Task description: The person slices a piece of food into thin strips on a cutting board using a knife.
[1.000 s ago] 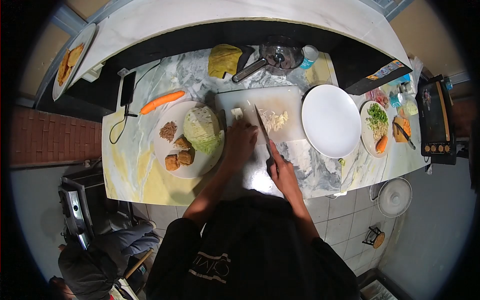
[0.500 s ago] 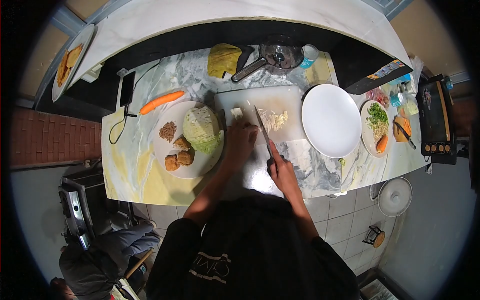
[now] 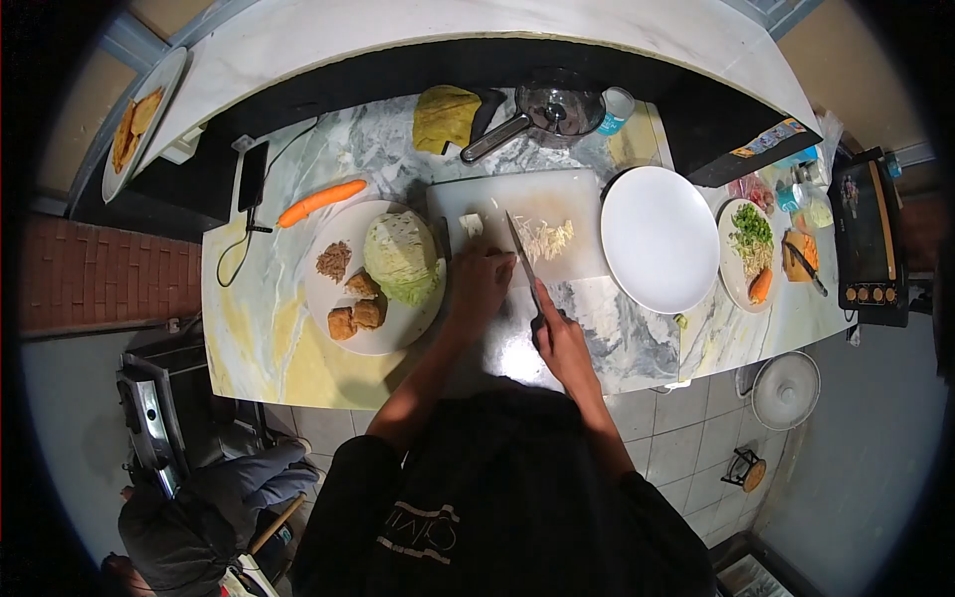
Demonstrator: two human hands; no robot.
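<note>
My right hand [image 3: 563,343] is wrapped round the dark handle of a kitchen knife [image 3: 522,249], its blade pointing away from me over the white cutting board [image 3: 587,204]. Just left of the blade, my left hand [image 3: 480,279] has its fingers curled down at the board's near edge; what they grip is hidden. Pale shredded cabbage [image 3: 545,239] lies right of the blade. A small white piece [image 3: 472,224] rests beyond my left fingers. To the left, a plate [image 3: 383,341] bears a cut cabbage [image 3: 400,254], browned fried chunks [image 3: 366,313] and brown minced bits [image 3: 333,261].
An empty white plate [image 3: 660,239] stands right of the board. Farther right is a plate with chopped greens [image 3: 751,234]. A carrot [image 3: 321,203], a phone [image 3: 254,177], a yellow cloth [image 3: 445,117] and a dark-handled clear pan [image 3: 559,109] lie around. A toaster oven [image 3: 868,239] is at far right.
Almost nothing differs. My left fingers have shifted very slightly by the blade; the knife and the food stay in nearly the same place.
</note>
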